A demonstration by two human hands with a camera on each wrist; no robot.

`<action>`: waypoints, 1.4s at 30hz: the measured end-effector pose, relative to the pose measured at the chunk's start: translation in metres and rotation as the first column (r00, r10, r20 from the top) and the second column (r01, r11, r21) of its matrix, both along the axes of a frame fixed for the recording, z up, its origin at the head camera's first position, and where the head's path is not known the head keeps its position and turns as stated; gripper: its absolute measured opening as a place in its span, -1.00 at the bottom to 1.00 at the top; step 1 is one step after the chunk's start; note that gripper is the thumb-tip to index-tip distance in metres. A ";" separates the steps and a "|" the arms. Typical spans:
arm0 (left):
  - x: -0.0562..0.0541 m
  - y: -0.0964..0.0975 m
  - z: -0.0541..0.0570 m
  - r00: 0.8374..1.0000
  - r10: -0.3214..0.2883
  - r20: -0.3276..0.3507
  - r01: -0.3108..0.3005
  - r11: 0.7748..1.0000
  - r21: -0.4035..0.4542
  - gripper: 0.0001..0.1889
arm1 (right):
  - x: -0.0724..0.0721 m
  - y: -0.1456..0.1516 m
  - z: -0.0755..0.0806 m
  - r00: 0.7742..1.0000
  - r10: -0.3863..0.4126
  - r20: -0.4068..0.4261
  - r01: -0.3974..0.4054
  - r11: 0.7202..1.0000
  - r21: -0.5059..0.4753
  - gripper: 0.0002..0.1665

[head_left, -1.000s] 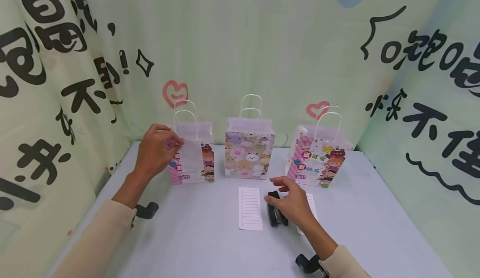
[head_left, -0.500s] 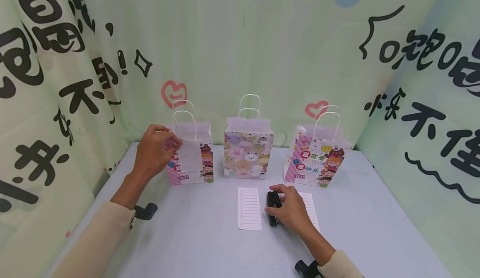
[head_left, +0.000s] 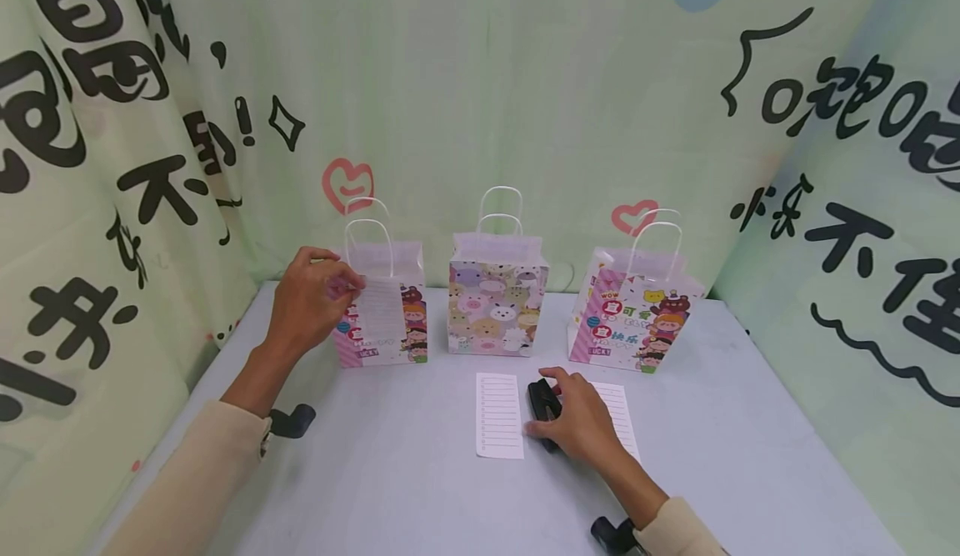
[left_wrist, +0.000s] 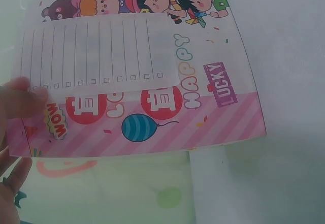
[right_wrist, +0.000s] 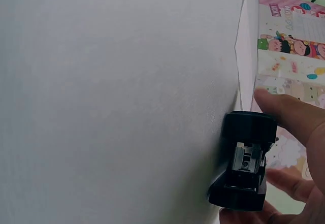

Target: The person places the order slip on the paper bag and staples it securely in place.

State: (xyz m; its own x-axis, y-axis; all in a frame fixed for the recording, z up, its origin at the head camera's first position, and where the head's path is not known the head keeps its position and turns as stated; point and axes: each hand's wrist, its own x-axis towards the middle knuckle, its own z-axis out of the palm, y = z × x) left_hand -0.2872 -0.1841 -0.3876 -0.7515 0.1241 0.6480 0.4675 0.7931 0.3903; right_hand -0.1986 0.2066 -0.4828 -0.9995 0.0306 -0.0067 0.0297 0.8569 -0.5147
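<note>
While left hand point(head_left: 311, 296) pinches paper point(head_left: 382, 310), I see right hand point(head_left: 581, 416) gripping stapler point(head_left: 543, 402), long axis roughly toward table point(head_left: 390, 473) back edge.

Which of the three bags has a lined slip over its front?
The left bag: the left hand pinches the lined slip over its front; the middle bag and right bag have uncovered fronts.

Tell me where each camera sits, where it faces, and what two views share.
Head: worn on the head, facing forward and down at three paper bags; left hand, right hand and sleeves show.
Left wrist: worn there, facing a lined slip before the leftmost bag; left fingers show.
Right wrist: worn there, facing the stapler and table; right fingers show.
Shared: head and right wrist both show the stapler.
</note>
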 end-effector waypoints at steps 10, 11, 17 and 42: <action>0.000 0.000 0.001 1.000 -0.003 0.000 0.003 1.000 0.010 -0.85 | -0.001 -0.004 -0.001 0.998 -0.019 0.066 0.009 0.988 0.152 0.11; 0.000 -0.001 0.001 1.000 -0.001 0.000 0.001 1.000 0.011 -0.85 | -0.001 -0.004 -0.001 0.998 -0.019 0.067 0.009 0.987 0.160 0.08; 0.001 0.000 0.001 1.000 0.000 0.007 0.000 1.000 0.009 -0.86 | -0.001 -0.007 0.003 0.999 0.010 0.049 -0.015 0.994 0.108 -0.09; 0.001 0.001 0.001 1.000 0.010 0.009 -0.010 1.000 -0.004 -0.86 | -0.014 -0.068 0.052 0.970 0.223 -0.102 -0.244 0.905 -0.349 -0.11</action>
State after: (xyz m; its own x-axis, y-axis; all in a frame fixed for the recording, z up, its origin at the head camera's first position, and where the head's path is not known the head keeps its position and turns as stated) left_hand -0.2860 -0.1827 -0.3861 -0.7584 0.1188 0.6409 0.4561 0.7992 0.3915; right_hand -0.2127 0.1389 -0.4305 -0.9767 -0.1972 0.0851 -0.1881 0.5945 -0.7818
